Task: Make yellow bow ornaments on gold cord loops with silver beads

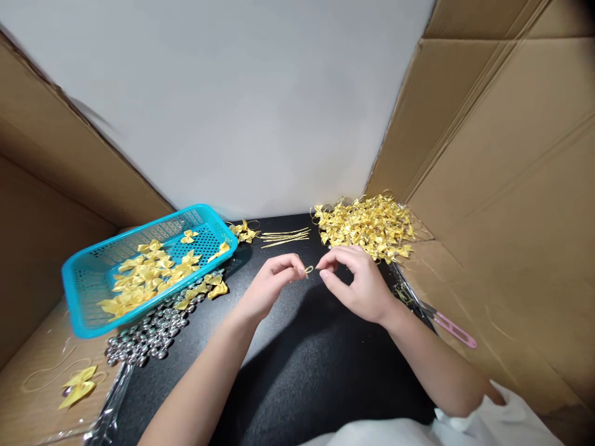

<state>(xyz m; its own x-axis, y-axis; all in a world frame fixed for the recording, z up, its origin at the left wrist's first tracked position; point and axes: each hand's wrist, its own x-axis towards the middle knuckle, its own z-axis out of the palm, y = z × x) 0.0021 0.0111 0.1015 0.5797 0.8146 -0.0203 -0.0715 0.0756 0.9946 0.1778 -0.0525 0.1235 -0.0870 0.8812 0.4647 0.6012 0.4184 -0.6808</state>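
Between the thumb and fingers of my left hand (279, 279) is a small loop of gold cord (309, 270), held above the black table (297, 371). Just right of the loop, my right hand (356, 282) has its thumb and index finger apart, with nothing visible between them. Several gold cord pieces (286, 236) lie behind my hands. A large pile of yellow bows with cord loops (367, 223) is at the back right. Yellow bows (149, 272) also fill part of a blue basket (74, 303) at the left.
Many silver beads (153, 331) lie along the basket's front edge, with a few bows (217, 290) among them. A pink-handled tool (453, 328) rests at the right. One bow with cord (80, 385) lies front left. Cardboard walls (511, 155) flank the table.
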